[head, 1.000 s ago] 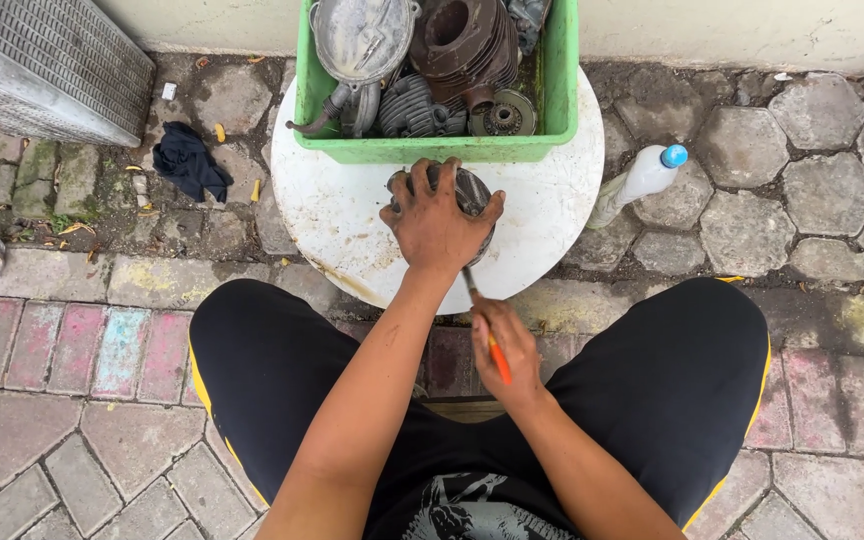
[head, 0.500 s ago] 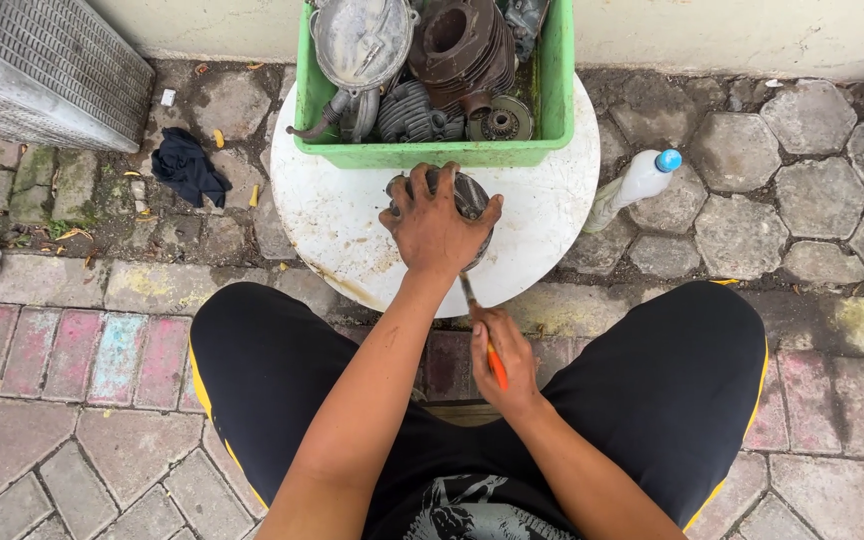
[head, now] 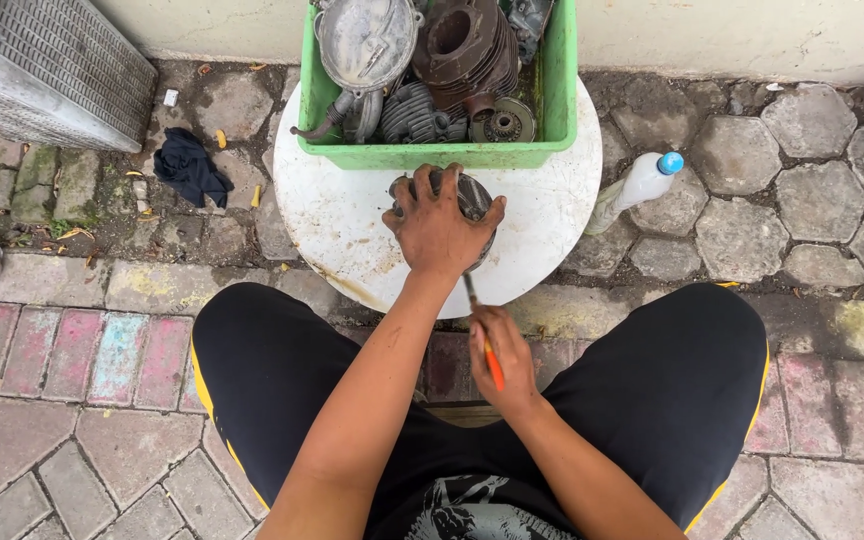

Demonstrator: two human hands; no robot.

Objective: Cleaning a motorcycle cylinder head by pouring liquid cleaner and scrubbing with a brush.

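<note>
1. Little has moved since the earlier frames: both hands keep their places, and only the camera's framing differs slightly.
2. Head view: left hand (head: 439, 228) is spread and clamped over a round metal engine part (head: 472, 198) standing on the white round tabletop (head: 342, 225), just in front of the green crate (head: 432, 155).
3. Right hand (head: 502, 360) is closed around an orange-handled tool (head: 487, 350), its tip reaching the part's near edge.
4. Plastic bottle (head: 642, 185) lies on the paving beside the tabletop.

Bare-armed and grimy at the left hand (head: 439, 225), the person wears black shorts (head: 282, 370) with yellow side piping and a black printed shirt (head: 472, 515).
</note>
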